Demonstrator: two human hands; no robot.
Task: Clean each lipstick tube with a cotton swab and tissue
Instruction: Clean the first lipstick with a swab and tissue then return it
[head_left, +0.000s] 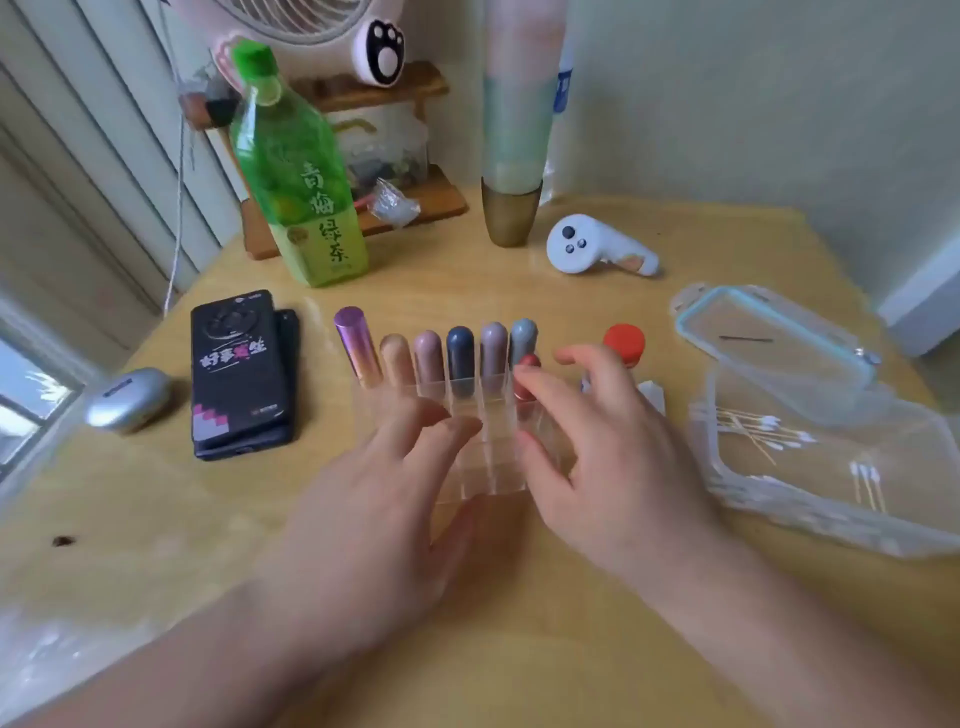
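— Which one is she going for, do you reckon?

— The red lipstick (525, 376), I'd say. The right hand (597, 447) is spread open over the clear rack (470, 441), and one fingertip seems to rest against that tube, though nothing is pinched.

— And the others?

— A row of lipsticks (447, 353) stands upright along the far side of the rack, purple at the left end, grey at the right. The red one sits just in front of the grey.

— What's the left hand (384, 499) doing?

— Also open, fingers loosely curled, palm down over the rack's near left edge. Holding nothing. It could steady the rack.

— That would be wise?

— I think so. The rack looks light, and pulling a tube straight up with thumb and forefinger is safer than tipping it, or the neighbours may topple.

— Swabs handy?

— The cotton swabs (763, 426) lie in an open plastic box (831, 499) at her right, near enough. I see no tissue on the table (519, 649).
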